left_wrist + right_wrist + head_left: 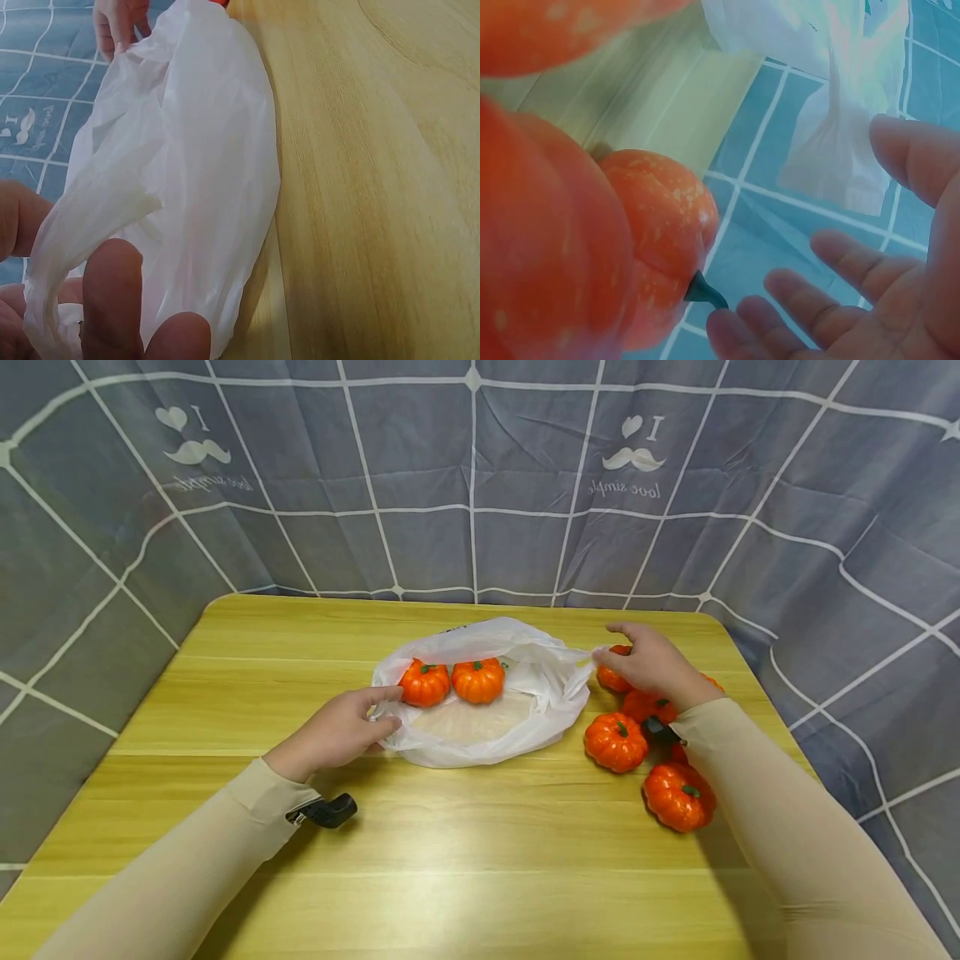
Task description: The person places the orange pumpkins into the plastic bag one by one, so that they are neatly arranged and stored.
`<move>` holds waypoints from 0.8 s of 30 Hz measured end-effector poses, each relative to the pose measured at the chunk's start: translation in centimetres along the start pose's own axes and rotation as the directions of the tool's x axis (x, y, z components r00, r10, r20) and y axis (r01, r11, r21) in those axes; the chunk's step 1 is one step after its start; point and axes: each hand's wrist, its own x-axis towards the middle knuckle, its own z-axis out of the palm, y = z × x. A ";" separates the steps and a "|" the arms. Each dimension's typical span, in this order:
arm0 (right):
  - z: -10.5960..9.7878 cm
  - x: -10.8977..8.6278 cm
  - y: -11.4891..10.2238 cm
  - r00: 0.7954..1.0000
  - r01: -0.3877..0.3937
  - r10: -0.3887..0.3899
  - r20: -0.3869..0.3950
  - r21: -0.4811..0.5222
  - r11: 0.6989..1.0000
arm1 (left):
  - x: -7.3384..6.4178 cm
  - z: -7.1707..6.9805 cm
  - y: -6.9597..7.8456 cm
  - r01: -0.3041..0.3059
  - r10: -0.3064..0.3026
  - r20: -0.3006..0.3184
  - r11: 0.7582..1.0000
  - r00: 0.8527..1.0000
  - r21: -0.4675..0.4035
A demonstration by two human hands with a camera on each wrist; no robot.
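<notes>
1. The white plastic bag lies mid-table, its mouth gaping upward, with crumpled plastic bunched toward its right end.
2. Inside it, one pumpkin sits at the left and a second pumpkin just beside it; the bag's floor shows in front of them.
3. The left hand holds the bag's left end, the handle strip passing between its curled fingers. A steady, light hold here should anchor the bag without tipping the pumpkins inside.
4. The right hand is at the bag's right end, thumb and fingers wide apart; the fingertips seem to meet the handle's edge, but whether they touch cannot be told. For an even mouth, a pinch on that handle and a gentle outward draw would work best, since thin film may tear.
5. Loose pumpkins cluster right of the bag, some under the right forearm, so a sweeping elbow could knock them.
6. Beneath is the wooden table; behind it hangs a gray checked curtain.
</notes>
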 end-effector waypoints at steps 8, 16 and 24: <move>-0.4 0.1 0.3 0.999 -0.009 0.008 -0.035 -0.004 1.000 | -0.3 -0.1 0.3 -0.007 0.007 -0.008 1.000 1.000 -0.009; -0.7 0.2 0.5 0.998 -0.011 0.010 -0.056 -0.003 1.000 | -0.4 -0.1 0.3 -0.017 0.017 -0.012 1.000 1.000 -0.001; -0.7 0.2 0.4 0.999 -0.009 0.008 -0.054 -0.025 1.000 | -0.4 -0.1 0.3 -0.018 0.019 -0.007 1.000 1.000 0.006</move>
